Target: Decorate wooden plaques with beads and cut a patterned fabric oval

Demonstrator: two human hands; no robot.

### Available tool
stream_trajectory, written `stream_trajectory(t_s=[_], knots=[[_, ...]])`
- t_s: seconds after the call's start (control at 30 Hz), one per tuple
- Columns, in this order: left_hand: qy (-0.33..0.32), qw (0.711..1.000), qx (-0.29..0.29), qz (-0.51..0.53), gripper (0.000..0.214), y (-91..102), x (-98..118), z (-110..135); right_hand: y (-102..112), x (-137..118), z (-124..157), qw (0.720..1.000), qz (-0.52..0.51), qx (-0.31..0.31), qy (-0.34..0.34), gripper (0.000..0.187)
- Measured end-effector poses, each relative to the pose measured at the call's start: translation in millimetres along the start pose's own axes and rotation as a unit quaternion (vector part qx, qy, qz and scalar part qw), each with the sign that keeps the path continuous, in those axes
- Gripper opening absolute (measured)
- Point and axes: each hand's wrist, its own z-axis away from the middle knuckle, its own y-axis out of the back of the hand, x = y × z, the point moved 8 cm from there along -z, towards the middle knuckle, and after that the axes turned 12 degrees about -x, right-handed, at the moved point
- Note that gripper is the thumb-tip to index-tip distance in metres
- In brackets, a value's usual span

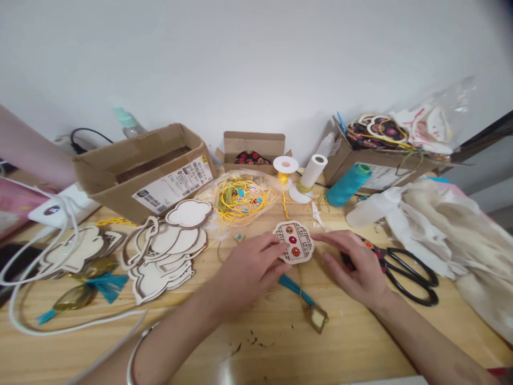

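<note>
Left hand (244, 272) half-open, fingertips touching a painted wooden lattice ornament (294, 242), right hand (352, 264) open just beside it, holding nothing

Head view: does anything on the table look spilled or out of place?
Yes: dark specks lie scattered on the table near its front edge, like stray crumbs or debris.

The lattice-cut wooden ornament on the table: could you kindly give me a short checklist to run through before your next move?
1. Lattice-cut wooden ornament steady under the left hand: ok.
2. Right hand at its right edge: ok.
3. Black-handled scissors within reach of the right hand: ok.
4. Yellow cord in the plastic bag untangled: not ok.
5. Thin cord firmly attached between ornament and teal tassel: cannot tell.
</note>
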Motion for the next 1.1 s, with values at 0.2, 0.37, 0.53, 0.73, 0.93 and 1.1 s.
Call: stream_trajectory(t_s=[0.2, 0.37, 0.53, 0.73, 0.93, 1.1], knots=[[0.168, 0.984, 0.025, 0.048, 0.029, 4.3, -32.8, 5.4, -22.5, 11.8, -4.4, 0.994, 0.059, -0.086, -0.043, 0.071], [0.176, 0.978, -0.009, 0.115, 0.036, -4.5, -28.3, 6.5, -28.4, 20.1, -3.5, 0.993, 0.04, -0.098, -0.054, 0.068], [0.153, 0.959, 0.028, 0.238, 0.039, -5.9, -26.0, 7.1, -20.8, 23.9, -1.8, 0.996, 0.021, -0.038, -0.08, 0.063], [0.16, 0.842, 0.149, 0.493, 0.038, 1.3, -37.5, 10.4, -3.0, 12.6, -1.4, 0.994, -0.022, 0.067, -0.084, 0.064], [0.061, 0.763, 0.273, 0.582, 0.031, 33.8, -19.3, 24.4, 30.0, -33.6, -10.6, 0.982, -0.043, 0.169, 0.076, 0.075], [-0.018, 0.754, 0.331, 0.567, 0.031, 48.8, -16.6, 42.9, 45.0, -72.1, -13.5, 0.964, -0.026, 0.211, 0.158, 0.09]])
